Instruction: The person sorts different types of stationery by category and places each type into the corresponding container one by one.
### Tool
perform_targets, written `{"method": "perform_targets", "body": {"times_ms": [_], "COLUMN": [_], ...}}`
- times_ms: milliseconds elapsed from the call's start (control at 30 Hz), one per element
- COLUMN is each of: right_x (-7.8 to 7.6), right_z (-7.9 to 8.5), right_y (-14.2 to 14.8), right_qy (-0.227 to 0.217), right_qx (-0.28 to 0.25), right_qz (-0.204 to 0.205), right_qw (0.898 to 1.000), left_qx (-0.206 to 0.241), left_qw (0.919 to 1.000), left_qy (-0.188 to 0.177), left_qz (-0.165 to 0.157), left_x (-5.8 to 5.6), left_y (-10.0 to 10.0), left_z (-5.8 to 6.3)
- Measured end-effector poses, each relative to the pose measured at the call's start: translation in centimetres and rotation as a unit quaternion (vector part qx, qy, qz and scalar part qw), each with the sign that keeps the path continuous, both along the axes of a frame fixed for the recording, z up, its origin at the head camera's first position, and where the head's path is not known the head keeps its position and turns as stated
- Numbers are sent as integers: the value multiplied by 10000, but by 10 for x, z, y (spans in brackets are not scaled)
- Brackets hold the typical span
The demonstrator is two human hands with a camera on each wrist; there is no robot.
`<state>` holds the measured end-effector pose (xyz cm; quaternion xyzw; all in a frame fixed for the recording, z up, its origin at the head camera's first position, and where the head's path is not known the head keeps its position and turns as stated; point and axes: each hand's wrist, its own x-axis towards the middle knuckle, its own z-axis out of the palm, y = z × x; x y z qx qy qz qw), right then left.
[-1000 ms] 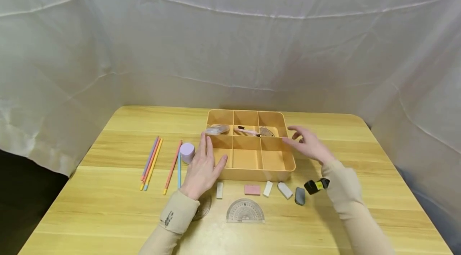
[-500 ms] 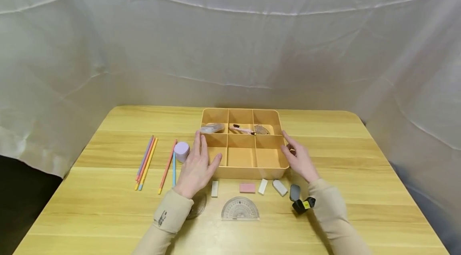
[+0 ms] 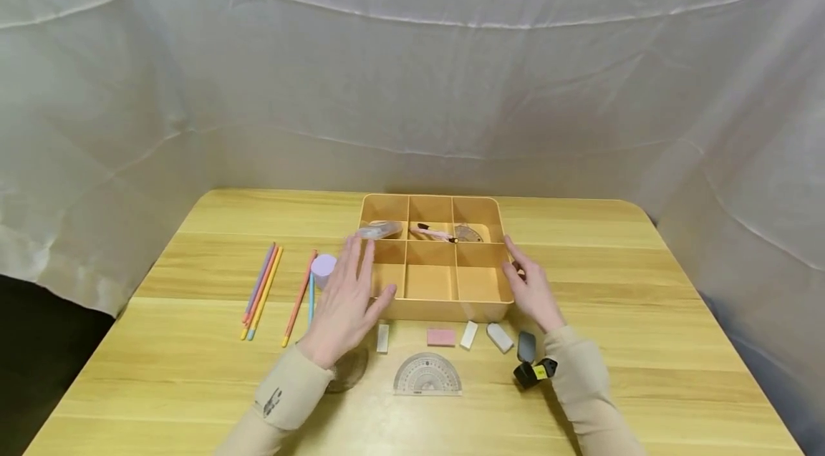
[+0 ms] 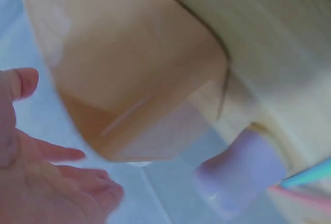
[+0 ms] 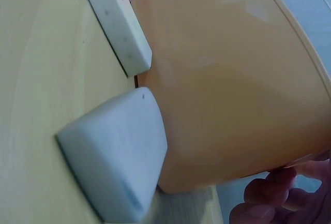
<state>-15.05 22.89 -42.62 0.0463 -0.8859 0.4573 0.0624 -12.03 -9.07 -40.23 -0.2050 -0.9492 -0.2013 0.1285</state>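
Observation:
An orange divided organizer box [image 3: 445, 309] stands mid-table. Its back row holds a clear plastic item [image 3: 380, 230], a pink-and-black drawing compass [image 3: 433, 232] and a small protractor [image 3: 468, 233]. My left hand [image 3: 344, 298] hovers at the box's left front corner, fingers stretched out; the left wrist view shows it apart from the wall. At the right side my right hand [image 3: 531, 288] touches the outer wall with bent, relaxed fingers, seen beside the box in the right wrist view. A purple cylinder [image 3: 323, 269] is partly hidden behind my left hand.
Before the box lie white erasers [image 3: 469, 335], a pink eraser [image 3: 441, 337], a dark grey eraser [image 3: 526, 346] and a clear protractor [image 3: 428, 375]. Several colored pencils [image 3: 261, 291] lie to the left. A round transparent item [image 3: 350, 370] sits partly under my left wrist.
My right hand has come in from the right onto the box's side. My left hand has drawn slightly back toward me. The box has not moved on the table.

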Motion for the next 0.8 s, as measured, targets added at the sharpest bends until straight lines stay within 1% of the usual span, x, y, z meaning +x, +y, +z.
{"method": "perform_targets", "body": {"times_ms": [67, 100, 200, 300, 367, 433, 500, 633, 733, 800], "right_x": [1, 1, 1, 2, 1, 1, 1, 0, 0, -1], "right_z": [0, -1, -1, -1, -1, -1, -1, -2, -3, -3], "right_y": [0, -1, -2, -3, -3, -3, -4, -4, -5, -6], "right_qy": [-7, -14, 2, -13, -25, -36, -20, -49, -89, -84], "right_qx": [-18, -22, 6, 15, -2, -24, -27, -10, -9, -12], "right_qz": [-17, -24, -12, -1, 1, 12, 19, 21, 10, 8], "right_qw": [10000, 10000, 10000, 10000, 10000, 10000, 10000, 10000, 10000, 10000], "left_qx": [-153, -225, -530, -900, -1145, -1289, -1327, -1238, -1367, -1521], "left_qw": [9984, 9967, 9890, 9772, 9688, 9603, 9542, 9436, 9383, 9365], "left_qy": [358, 471, 654, 825, 906, 989, 999, 964, 738, 544], "left_qz": [-400, -616, -1216, -1736, -2002, -2269, -2486, -2917, -3089, -3113], "left_x": [6, 9, 20, 30, 34, 37, 40, 42, 44, 45], "left_y": [0, 1, 4, 11, 15, 19, 21, 23, 23, 23], "left_z": [6, 9, 14, 15, 14, 12, 9, -1, -9, -12]}}
